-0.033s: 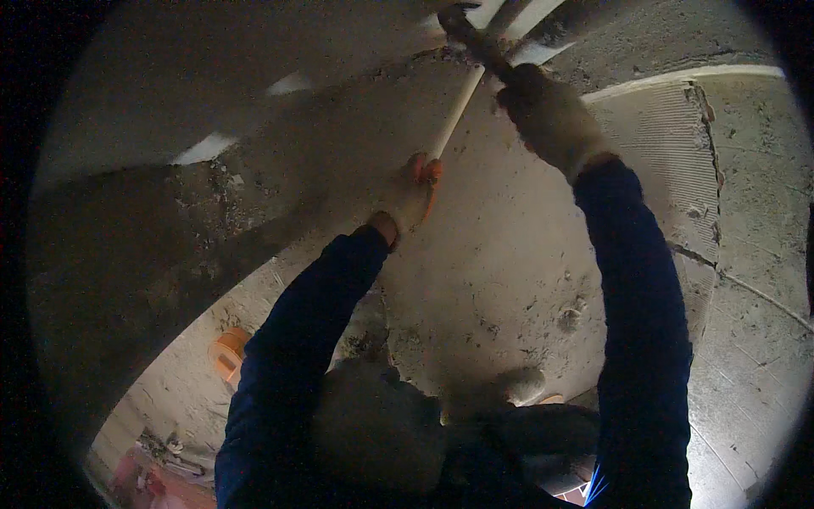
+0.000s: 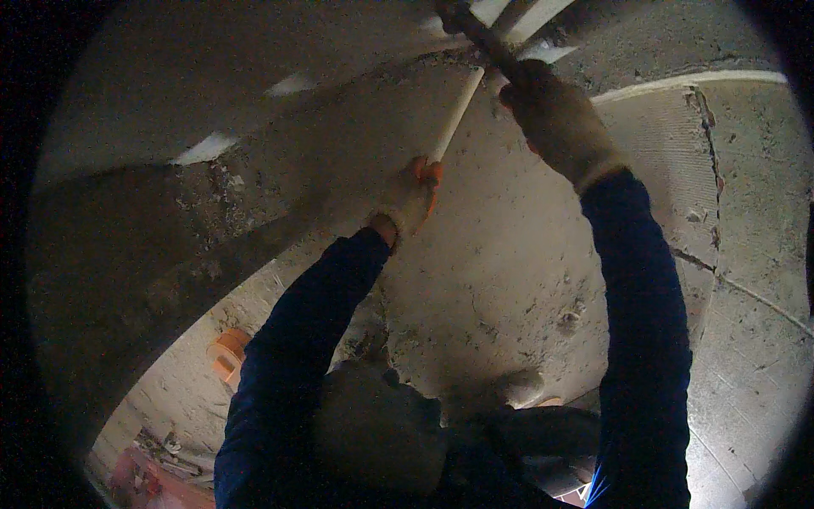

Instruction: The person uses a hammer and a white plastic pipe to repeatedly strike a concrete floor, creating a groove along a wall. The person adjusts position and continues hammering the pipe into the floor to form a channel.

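My left hand [image 2: 409, 197], in a pale glove with orange on it, is closed on the lower end of a pale rod or strip [image 2: 458, 109] that points up toward a wall junction. My right hand [image 2: 555, 120], in a similar glove, grips a dark hammer [image 2: 482, 38] whose head is raised just beyond the rod's upper end. The fingers of both hands are partly hidden, and whether the hammer head touches anything cannot be told.
Rough plastered surfaces [image 2: 500, 280] surround my hands, with a ridged adhesive patch [image 2: 657, 136] and pale tiled surface [image 2: 746, 365] at right. An orange container [image 2: 227, 352] lies low at left, near scattered tools and a reddish object [image 2: 136, 475].
My right hand and the hammer have shifted slightly down and to the right. My left hand and the rod are almost unchanged.
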`<move>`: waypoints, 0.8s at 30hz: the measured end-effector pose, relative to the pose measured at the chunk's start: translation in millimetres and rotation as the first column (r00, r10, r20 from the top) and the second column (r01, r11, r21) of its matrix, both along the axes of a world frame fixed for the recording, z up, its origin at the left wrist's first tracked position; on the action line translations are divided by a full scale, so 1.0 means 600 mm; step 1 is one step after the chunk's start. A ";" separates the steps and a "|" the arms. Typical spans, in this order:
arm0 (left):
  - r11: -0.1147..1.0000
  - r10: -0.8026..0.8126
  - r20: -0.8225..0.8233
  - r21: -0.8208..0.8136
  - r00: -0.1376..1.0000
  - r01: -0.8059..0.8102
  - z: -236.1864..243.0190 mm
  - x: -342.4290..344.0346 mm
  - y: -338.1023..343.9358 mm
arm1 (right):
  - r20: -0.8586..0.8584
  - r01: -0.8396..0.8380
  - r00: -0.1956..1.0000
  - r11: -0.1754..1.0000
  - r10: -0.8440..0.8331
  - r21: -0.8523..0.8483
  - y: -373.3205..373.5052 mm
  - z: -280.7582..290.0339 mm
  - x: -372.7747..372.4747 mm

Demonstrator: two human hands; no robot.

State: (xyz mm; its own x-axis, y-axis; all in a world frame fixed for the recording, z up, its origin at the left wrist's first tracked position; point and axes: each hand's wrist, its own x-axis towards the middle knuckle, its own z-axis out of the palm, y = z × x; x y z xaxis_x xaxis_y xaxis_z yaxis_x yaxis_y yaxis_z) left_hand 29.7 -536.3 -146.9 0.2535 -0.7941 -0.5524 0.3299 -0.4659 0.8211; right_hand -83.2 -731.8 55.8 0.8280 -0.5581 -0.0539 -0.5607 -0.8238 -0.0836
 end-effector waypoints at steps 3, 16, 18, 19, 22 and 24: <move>0.990 -0.138 0.252 0.053 0.958 0.128 0.006 0.005 -0.003 | 0.424 0.021 0.905 0.998 -0.043 0.055 0.019 0.032 -0.010; 0.967 0.126 0.588 -0.252 0.799 0.033 0.015 0.005 -0.013 | 0.089 0.210 0.966 0.936 -0.244 0.282 -0.010 0.023 -0.006; 0.995 -0.091 0.157 0.049 0.983 0.085 0.019 0.009 -0.013 | 0.346 0.169 0.914 0.974 -0.213 0.151 0.007 0.024 -0.005; 0.993 -0.082 0.003 0.080 0.997 0.081 0.021 0.011 -0.013 | 0.293 0.206 0.928 0.972 -0.231 0.114 0.010 0.020 0.000; 0.988 -0.130 -0.029 0.076 0.991 0.132 0.020 0.020 -0.016 | 0.086 0.230 0.965 0.958 -0.247 0.171 -0.002 0.005 0.022; 0.976 -0.212 0.307 0.017 0.928 0.218 0.023 0.022 -0.017 | -0.385 0.530 0.841 0.719 -0.380 0.449 -0.021 0.011 0.034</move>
State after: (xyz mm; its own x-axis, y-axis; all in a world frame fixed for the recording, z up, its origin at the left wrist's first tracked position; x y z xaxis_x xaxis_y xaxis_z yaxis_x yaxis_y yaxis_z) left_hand 42.8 -546.5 -133.3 0.2297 -0.8570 -0.4613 -0.0445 -0.4828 0.8746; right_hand -62.5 -744.6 62.2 0.3950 -0.6845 -0.6127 -0.9173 -0.3306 -0.2221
